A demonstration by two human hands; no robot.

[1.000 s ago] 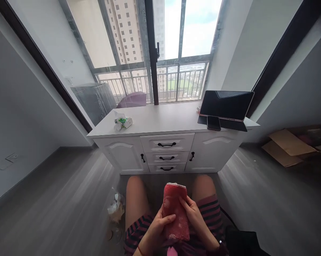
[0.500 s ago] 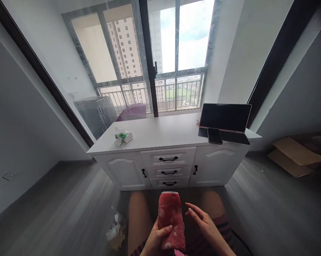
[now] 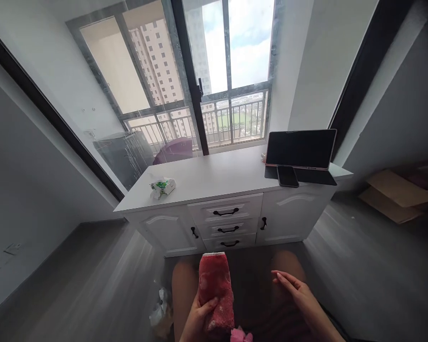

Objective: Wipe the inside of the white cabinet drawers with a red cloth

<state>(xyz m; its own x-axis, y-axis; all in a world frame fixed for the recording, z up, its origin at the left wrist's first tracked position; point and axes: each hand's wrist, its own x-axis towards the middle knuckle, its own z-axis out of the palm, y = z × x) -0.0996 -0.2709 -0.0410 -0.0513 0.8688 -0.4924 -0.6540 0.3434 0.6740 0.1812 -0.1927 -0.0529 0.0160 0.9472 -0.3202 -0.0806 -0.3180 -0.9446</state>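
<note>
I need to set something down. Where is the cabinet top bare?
The middle of the white cabinet top, between the tissue pack and the tablet, is bare. The right side is crowded by the tablet and phone.

I log a room in a high-rise home, white sideboard with panelled doors and black pulls, tissue pack and tablet on top, balcony railing beyond glass door, apartment tower outside, green field far below, wood-look floor.

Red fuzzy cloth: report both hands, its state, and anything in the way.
Left hand gripping red fuzzy cloth, white edge at top. Right hand apart from it, grip unclear. Pink piece by cloth's lower end, not blocking either hand.
</note>
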